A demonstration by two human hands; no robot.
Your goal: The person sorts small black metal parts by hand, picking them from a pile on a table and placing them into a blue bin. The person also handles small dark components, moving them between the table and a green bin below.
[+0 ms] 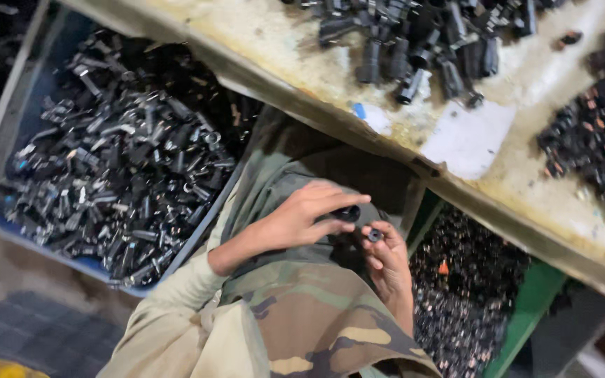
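Note:
My left hand (304, 217) reaches across my lap and pinches a small black plastic piece (349, 213) between thumb and fingers. My right hand (388, 259) sits just to its right and holds a small round black part with a pale centre (374, 235) at its fingertips. The two parts are close together, nearly touching, above my camouflage-patterned clothing (302, 315). Both hands are below the edge of a worn, stained workbench (302, 52).
A blue bin (92, 264) full of black and metal parts stands at my left. A green crate (533, 294) of small dark parts sits under the bench at right. Piles of black parts (414, 42) and brown-tipped pieces (596, 133) lie on the bench, with a white paper (467, 140).

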